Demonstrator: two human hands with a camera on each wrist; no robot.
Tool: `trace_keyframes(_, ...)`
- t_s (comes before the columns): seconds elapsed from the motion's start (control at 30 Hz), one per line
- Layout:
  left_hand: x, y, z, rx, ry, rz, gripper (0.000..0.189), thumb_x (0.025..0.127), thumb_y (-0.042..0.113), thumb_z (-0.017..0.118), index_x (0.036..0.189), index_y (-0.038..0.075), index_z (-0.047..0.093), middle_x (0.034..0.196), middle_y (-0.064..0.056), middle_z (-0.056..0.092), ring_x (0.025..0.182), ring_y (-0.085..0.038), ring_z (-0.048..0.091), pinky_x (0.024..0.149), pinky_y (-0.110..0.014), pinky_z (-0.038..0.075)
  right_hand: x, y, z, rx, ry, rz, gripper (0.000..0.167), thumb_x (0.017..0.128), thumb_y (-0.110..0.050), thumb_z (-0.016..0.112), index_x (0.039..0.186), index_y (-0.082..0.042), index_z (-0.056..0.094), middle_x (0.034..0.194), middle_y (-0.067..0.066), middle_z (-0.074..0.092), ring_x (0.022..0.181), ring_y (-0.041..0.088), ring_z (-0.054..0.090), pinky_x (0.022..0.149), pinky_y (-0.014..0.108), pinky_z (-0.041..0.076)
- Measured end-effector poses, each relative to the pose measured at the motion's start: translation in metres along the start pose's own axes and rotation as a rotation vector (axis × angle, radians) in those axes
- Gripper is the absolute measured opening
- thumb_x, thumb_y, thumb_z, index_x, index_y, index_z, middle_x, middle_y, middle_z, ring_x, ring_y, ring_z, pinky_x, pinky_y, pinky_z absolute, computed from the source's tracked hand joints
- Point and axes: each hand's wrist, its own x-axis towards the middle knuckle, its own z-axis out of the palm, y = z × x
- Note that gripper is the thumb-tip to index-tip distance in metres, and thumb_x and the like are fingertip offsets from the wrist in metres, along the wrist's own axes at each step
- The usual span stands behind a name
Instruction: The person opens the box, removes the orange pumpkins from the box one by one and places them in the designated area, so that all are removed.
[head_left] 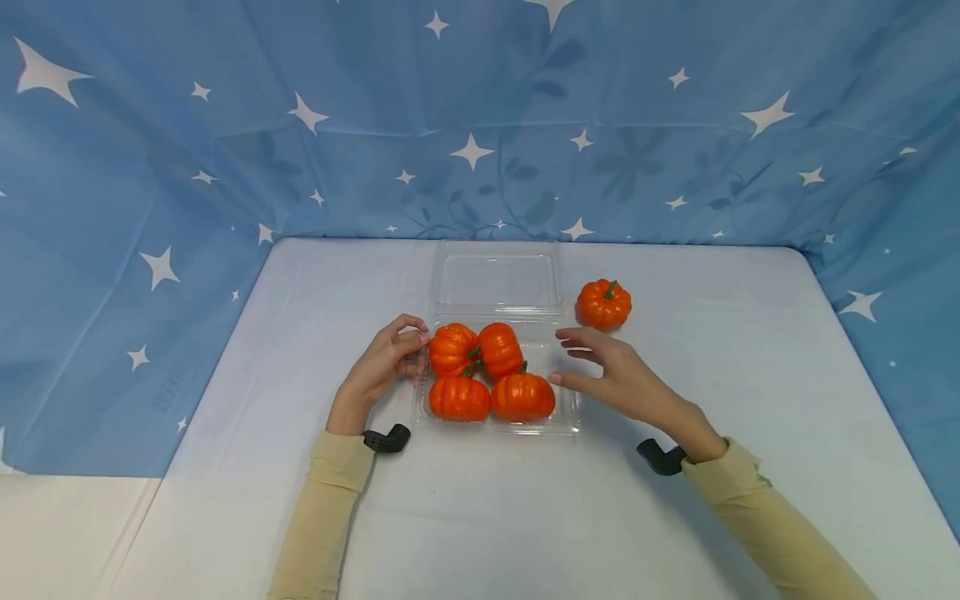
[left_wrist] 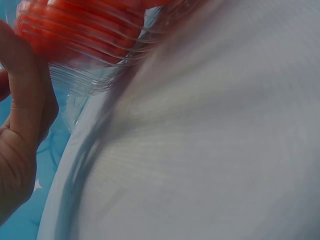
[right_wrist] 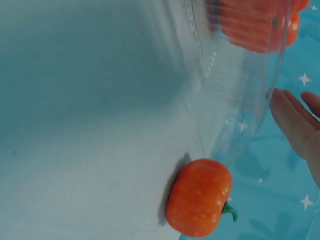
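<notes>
A clear plastic clamshell box stands on the table with its lid folded back away from me. Several small orange pumpkins sit in its base, among them a front right one and a front left one. At the box's left side is my left hand, its loosely bent fingers against the clear wall, one digit seen through plastic. My right hand hovers at the right side, fingers spread and holding nothing. Its fingertips reach the rim area; exact contact is unclear. Beyond it lies another orange pumpkin with a green stem.
The table has a white cover. Blue cloth with white stars hangs behind it and at both sides. A dark wrist camera is strapped to the left wrist, another to the right.
</notes>
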Motion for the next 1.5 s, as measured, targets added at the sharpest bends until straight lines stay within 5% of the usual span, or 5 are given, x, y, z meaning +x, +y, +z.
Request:
trace_keyframes(0.27,0.001,-0.002,0.0,0.004,0.008,-0.002,0.014,0.106,0.006,0.05,0.119,0.007,0.046,0.084,0.001,0.064,0.062,-0.013,0.055,0.054,-0.024,0.052,0.005,-0.005,0.015,-0.056,-0.09,-0.062,0.064,0.093,-0.029,0.077,0.143,0.003,0.052,0.143,0.022,0.058,0.125,0.041,0.061,0.103,0.056,0.053)
trace_keyframes(0.77,0.0,-0.002,-0.001,0.011,-0.01,0.004,0.014,0.107,0.008,0.05,0.12,0.006,0.045,0.077,-0.001,0.061,0.057,-0.014,0.054,0.052,-0.026,0.052,0.013,-0.018,0.029,-0.246,-0.233,-0.003,0.072,0.092,-0.051,0.074,0.139,0.001,0.057,0.132,0.015,0.064,0.122,0.032,0.06,0.104,0.051,0.054)
trace_keyframes(1.17,0.001,-0.003,-0.002,0.015,-0.007,0.001,0.013,0.107,0.008,0.05,0.119,0.006,0.046,0.077,-0.002,0.059,0.056,-0.015,0.053,0.051,-0.026,0.051,0.02,-0.017,0.035,-0.268,-0.32,0.007,0.06,0.093,-0.054,0.071,0.124,-0.003,0.065,0.098,-0.001,0.064,0.092,0.015,0.057,0.076,0.027,0.054)
trace_keyframes(1.5,0.002,-0.002,-0.002,0.004,-0.003,-0.004,0.014,0.107,0.006,0.049,0.12,0.005,0.045,0.083,-0.001,0.063,0.06,-0.014,0.056,0.052,-0.025,0.051,0.024,-0.014,0.035,-0.254,-0.344,-0.012,0.052,0.094,-0.052,0.07,0.114,-0.005,0.066,0.086,-0.003,0.059,0.081,0.012,0.055,0.066,0.024,0.05)
